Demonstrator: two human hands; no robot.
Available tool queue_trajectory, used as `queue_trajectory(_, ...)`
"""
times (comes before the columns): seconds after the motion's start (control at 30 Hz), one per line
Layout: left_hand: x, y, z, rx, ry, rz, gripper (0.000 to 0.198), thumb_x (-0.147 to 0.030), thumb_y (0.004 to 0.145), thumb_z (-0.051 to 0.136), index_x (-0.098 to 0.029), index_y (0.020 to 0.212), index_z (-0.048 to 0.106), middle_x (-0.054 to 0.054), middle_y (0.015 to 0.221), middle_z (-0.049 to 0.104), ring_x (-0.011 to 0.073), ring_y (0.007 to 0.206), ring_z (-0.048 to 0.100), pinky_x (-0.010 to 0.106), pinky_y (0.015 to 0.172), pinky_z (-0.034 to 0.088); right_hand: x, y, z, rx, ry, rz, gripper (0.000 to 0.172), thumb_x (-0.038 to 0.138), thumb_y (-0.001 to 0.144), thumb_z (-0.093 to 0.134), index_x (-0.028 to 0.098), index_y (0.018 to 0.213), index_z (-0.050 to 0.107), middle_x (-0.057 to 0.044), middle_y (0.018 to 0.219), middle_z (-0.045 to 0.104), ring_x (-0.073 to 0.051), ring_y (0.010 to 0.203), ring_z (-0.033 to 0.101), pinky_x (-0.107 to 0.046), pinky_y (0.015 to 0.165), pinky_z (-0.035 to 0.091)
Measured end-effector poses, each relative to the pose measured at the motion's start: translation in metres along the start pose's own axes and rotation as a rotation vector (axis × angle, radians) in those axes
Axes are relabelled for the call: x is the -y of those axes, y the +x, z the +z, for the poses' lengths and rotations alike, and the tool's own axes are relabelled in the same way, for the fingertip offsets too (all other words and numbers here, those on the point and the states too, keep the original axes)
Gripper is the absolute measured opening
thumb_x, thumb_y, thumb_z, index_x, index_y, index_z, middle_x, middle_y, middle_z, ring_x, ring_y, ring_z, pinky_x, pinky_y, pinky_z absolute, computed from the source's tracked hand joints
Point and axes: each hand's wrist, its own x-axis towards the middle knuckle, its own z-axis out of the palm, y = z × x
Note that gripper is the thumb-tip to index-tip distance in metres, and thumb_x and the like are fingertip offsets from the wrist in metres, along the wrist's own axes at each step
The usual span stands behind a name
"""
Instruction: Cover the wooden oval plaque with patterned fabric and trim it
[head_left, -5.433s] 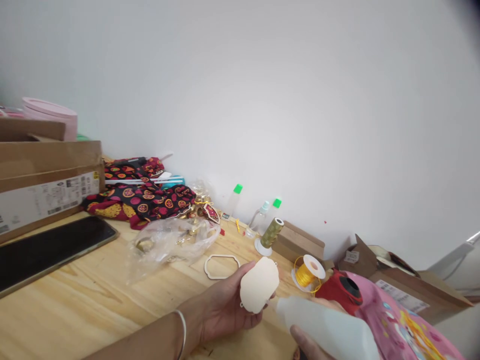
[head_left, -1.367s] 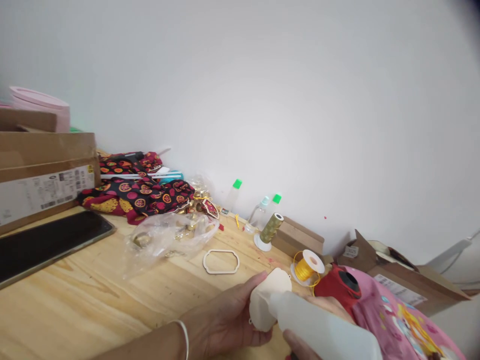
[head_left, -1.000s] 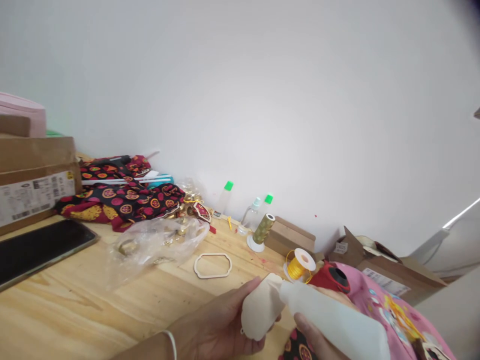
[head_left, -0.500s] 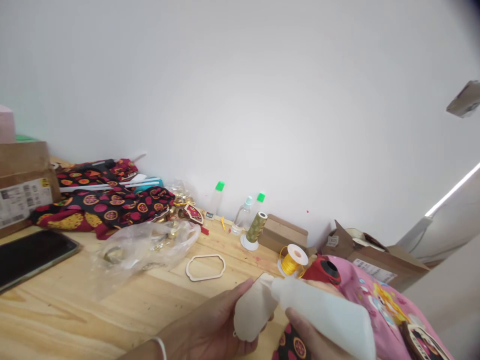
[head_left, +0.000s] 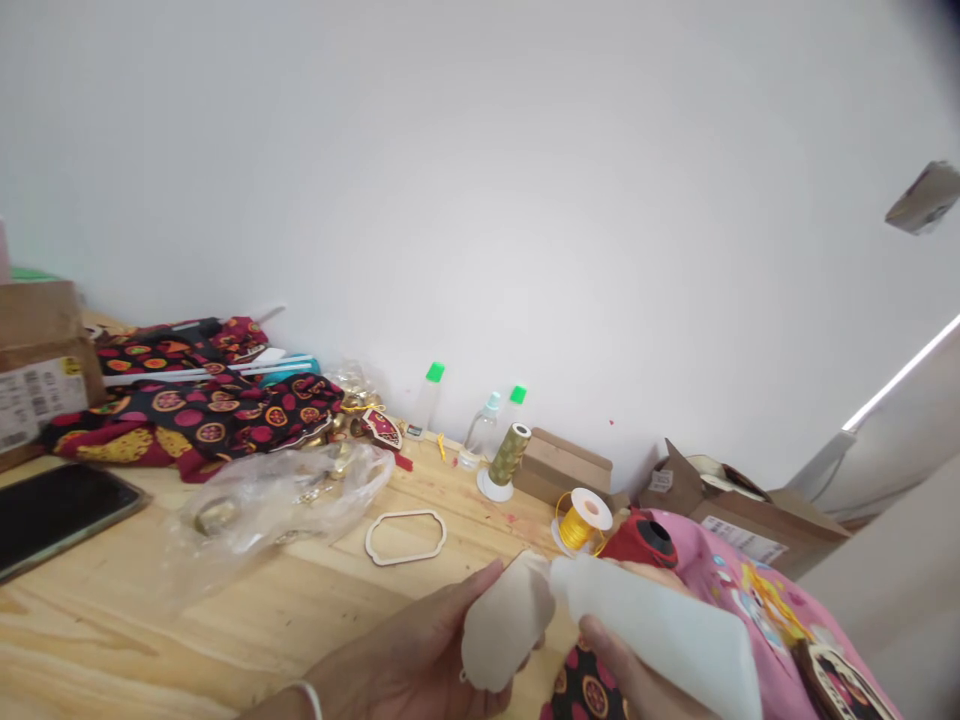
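My left hand point(head_left: 409, 655) grips a cream wooden cutout plaque point(head_left: 499, 630) at the bottom middle of the view. My right hand point(head_left: 626, 680), mostly hidden at the bottom edge, is wrapped round a white squeeze bottle point(head_left: 660, 640). The bottle lies tilted, and its nozzle touches the upper right edge of the plaque. A matching cream frame-shaped cutout point(head_left: 406, 537) lies flat on the wooden table point(head_left: 150, 620) just beyond my left hand.
A crumpled clear plastic bag point(head_left: 277, 495) and patterned red-black fabric point(head_left: 187, 415) lie to the left. A dark tablet point(head_left: 52, 515) sits at far left. Thread spools point(head_left: 577, 520), small green-capped bottles point(head_left: 427, 400) and cardboard boxes point(head_left: 566, 465) line the wall. Pink printed cloth point(head_left: 757, 610) lies right.
The view has swung to the right, so the table things have slid left. The bottle's nozzle came up against the plaque, which is now tilted more edge-on in my left hand.
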Motion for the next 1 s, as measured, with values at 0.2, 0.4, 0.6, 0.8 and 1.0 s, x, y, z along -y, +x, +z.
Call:
queue_trajectory(0.2,0.000,-0.003,0.001,0.008,0.011,0.004,0.041,-0.041,0.075,0.052,-0.006,0.095,0.059,0.010,0.072,0.066,0.0136,0.060,0.061,0.019,0.051,0.043,-0.002,-0.001,-0.001,-0.029,0.033,0.037,0.033,0.049,0.049,0.071,0.020,0.058,0.059,-0.004,0.054,0.064,-0.028,0.071,0.062,-0.037,0.065,0.051)
queue_trajectory(0.4,-0.002,-0.003,0.001,0.000,-0.010,0.000,0.039,-0.040,0.074,0.053,-0.006,0.093,0.059,0.011,0.071,0.066,0.0142,0.061,0.061,0.019,0.051,0.043,0.003,0.000,-0.002,-0.065,0.045,0.175,0.040,0.050,0.043,0.073,0.016,0.061,0.062,-0.008,0.063,0.067,-0.025,0.063,0.061,-0.037,0.069,0.050)
queue_trajectory(0.6,-0.002,-0.004,0.003,-0.033,0.019,0.013,0.041,-0.041,0.074,0.054,-0.006,0.095,0.059,0.010,0.071,0.066,0.0146,0.061,0.062,0.019,0.051,0.044,0.011,0.003,-0.004,-0.063,0.102,0.194,0.032,0.038,0.041,0.077,0.016,0.056,0.059,-0.004,0.054,0.064,-0.024,0.058,0.060,-0.035,0.064,0.051)
queue_trajectory(0.8,-0.002,-0.004,0.005,-0.065,0.022,0.009,0.039,-0.039,0.074,0.054,-0.006,0.095,0.058,0.011,0.072,0.067,0.0139,0.061,0.062,0.019,0.051,0.044,0.015,0.004,-0.004,-0.067,0.162,0.225,0.032,0.032,0.041,0.077,0.015,0.063,0.060,-0.002,0.052,0.062,-0.023,0.060,0.061,-0.033,0.060,0.052)
queue_trajectory(1.0,-0.005,-0.004,0.004,-0.031,0.004,0.030,0.038,-0.039,0.076,0.052,-0.005,0.093,0.058,0.011,0.072,0.066,0.0150,0.063,0.062,0.020,0.051,0.045,0.013,0.003,-0.007,-0.044,0.174,0.273,0.032,0.032,0.043,0.077,0.015,0.062,0.059,-0.003,0.056,0.064,-0.025,0.065,0.061,-0.034,0.061,0.051)
